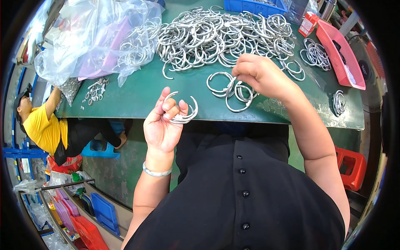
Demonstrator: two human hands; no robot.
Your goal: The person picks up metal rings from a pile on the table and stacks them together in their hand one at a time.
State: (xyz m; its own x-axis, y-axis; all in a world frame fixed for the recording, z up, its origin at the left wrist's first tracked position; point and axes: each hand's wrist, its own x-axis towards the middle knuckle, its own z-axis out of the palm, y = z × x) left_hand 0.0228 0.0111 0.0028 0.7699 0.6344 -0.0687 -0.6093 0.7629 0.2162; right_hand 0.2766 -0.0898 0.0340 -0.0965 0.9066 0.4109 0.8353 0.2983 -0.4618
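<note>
- Here, at a green worktable (137,91), your left hand (162,125) is curled shut around a small stack of open silver rings (183,112), pinched between thumb and fingers just off the near table edge.
- Your right hand (260,75) is closed too, fingertips nipping one ring out of the small cluster (231,89) lying on the table right under it.
- By the look of it, you are early in the job: only a few rings sit gathered in your left hand, while a big tangled heap (221,35) covers the far half of the table.
- Smaller bunches lie to the right, one (315,54) beside a red tray (339,54) and one (338,103) near the table's corner.
- The rings are thin, grey-silver metal hoops, each with a gap, so they snag in one another.
- A clear plastic bag (96,37) at the far left holds more rings.
- A person in a yellow shirt (41,129) works at the table's left end.
</note>
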